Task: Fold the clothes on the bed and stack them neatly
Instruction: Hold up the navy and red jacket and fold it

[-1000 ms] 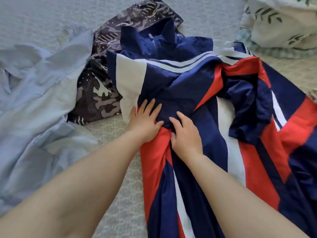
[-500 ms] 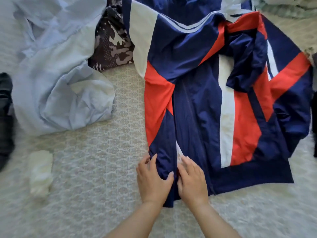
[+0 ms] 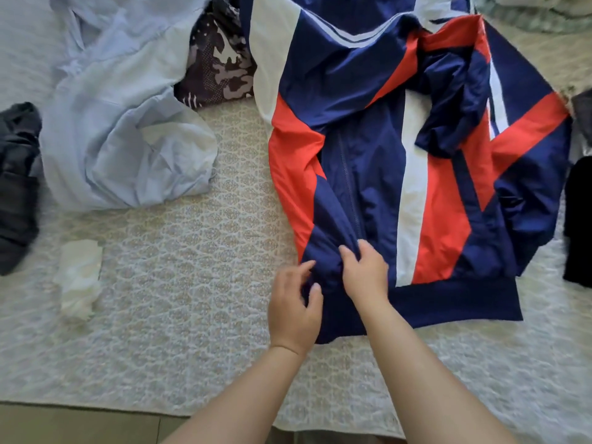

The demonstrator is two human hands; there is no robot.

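At nine o'clock, a dark garment (image 3: 17,187) lies bunched at the bed's left edge. Just right of it, toward ten o'clock, a pale blue shirt (image 3: 121,123) sits crumpled, and below it, at about eight o'clock, a small white cloth (image 3: 78,278) lies apart on the patterned bed cover (image 3: 192,299). At eleven o'clock a camouflage garment (image 3: 217,65) shows between the shirt and the jacket, partly under both.

The jacket (image 3: 400,155), navy with red and white panels, lies spread front-up from twelve to three o'clock, its zipper running down toward the hem and one sleeve folded across its right side. Near the centre, the left hand (image 3: 293,302) pinches the jacket's lower left corner between thumb and curled fingers. Touching-close on its right, the right hand (image 3: 365,270) has its grip curled into the navy cloth beside the zipper's bottom end. At three o'clock, a black garment (image 3: 576,225) lies at the right edge, just beside the jacket.
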